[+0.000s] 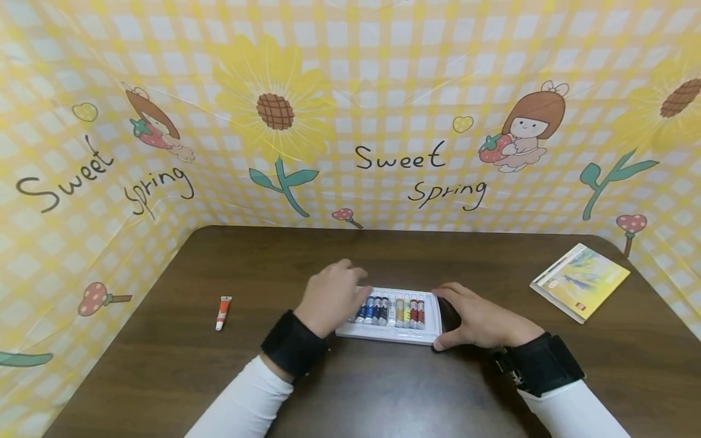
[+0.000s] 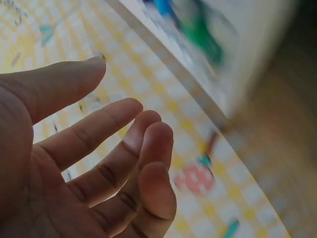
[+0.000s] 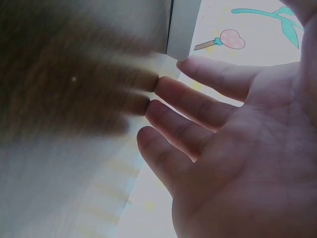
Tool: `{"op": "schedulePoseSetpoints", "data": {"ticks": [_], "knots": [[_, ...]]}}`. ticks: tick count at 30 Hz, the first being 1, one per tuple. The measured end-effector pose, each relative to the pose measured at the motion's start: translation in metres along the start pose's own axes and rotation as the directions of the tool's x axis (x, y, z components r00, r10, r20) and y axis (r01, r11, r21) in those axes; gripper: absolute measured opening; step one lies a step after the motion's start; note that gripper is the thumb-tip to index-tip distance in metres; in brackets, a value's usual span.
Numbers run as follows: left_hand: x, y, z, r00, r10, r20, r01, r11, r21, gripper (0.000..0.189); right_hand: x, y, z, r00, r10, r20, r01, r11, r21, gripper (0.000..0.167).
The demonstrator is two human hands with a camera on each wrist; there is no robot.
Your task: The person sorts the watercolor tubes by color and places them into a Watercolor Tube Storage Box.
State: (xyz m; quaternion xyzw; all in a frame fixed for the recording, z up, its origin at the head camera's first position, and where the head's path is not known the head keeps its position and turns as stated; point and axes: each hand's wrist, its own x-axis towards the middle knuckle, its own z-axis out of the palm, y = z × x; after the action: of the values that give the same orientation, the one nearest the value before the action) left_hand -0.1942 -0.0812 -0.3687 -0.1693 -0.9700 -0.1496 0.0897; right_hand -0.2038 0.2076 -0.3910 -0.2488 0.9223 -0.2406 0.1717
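Note:
A white tray of small paint tubes lies on the table in front of the person. At its left end hovers the left hand, fingers loosely bent and covering some tubes. In the left wrist view nothing lies between that hand's thumb and fingers, and a blurred green tube shows in the tray. Spanning the tray's right end, the right hand holds it with the thumb at the near corner and a finger at the far corner. The right wrist view shows its other fingertips down at the tabletop.
One orange-red paint tube with a white end lies alone on the left of the brown table. Far right is a flat yellow box or book with a printed picture. Yellow checked cloth hangs behind the table and at its sides.

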Motion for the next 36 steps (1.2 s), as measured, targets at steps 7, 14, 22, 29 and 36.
{"op": "schedulePoseSetpoints", "data": {"ticks": [7,14,22,29,36], "knots": [[-0.01,-0.045,-0.021,0.994,-0.097,-0.046,0.098,0.995,0.018,0.033,-0.001,0.001,0.0,1.0,-0.002,-0.006,0.001,1.0,-0.009,0.105],[-0.026,-0.091,-0.038,0.988,-0.141,-0.061,0.143,0.989,0.028,0.026,0.0,0.0,0.0,1.0,0.015,0.008,-0.015,1.0,0.0,0.106],[-0.055,-0.147,-0.065,0.966,-0.255,-0.029,0.257,0.966,0.042,0.019,0.002,0.0,0.001,1.0,0.021,0.015,-0.021,1.0,-0.003,0.106],[-0.081,-0.181,-0.073,0.952,-0.298,0.069,0.297,0.954,0.027,0.025,0.003,0.0,0.0,0.999,0.037,0.016,-0.037,0.999,0.003,0.106],[-0.087,-0.188,-0.073,0.925,-0.351,0.145,0.351,0.936,0.026,0.021,0.002,0.0,0.0,0.999,0.032,0.02,-0.032,0.999,0.006,0.105]]}}
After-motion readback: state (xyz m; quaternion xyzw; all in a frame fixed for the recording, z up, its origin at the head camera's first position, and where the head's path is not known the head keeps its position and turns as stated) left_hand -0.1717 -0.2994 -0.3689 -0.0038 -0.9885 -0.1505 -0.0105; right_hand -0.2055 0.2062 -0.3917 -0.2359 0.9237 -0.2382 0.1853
